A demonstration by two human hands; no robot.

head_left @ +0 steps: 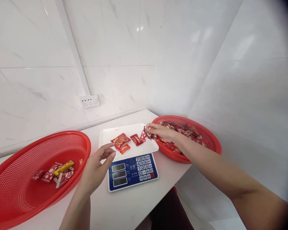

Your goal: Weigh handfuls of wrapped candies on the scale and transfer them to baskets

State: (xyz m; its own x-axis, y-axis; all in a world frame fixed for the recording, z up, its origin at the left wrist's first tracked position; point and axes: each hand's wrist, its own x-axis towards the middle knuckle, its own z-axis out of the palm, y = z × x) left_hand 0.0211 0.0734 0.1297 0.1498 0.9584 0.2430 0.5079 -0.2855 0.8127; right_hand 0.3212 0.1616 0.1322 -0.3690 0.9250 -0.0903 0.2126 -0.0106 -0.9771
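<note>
Packets (144, 134) protrude from the right hand (161, 131) over the white tray (146, 148).

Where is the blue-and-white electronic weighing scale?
In the head view, the scale sits below centre on the white table, between the left red plastic mesh basket and the fuller right basket.

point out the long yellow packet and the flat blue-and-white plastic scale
Long yellow packet (63, 168), head view: middle of its wrapper.
Flat blue-and-white plastic scale (132, 175), head view: blue front panel.

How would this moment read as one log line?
right hand: holding shiny red-and-white packets over white plastic scale tray; left hand: open, empty; glossy red packets: on tray
</note>
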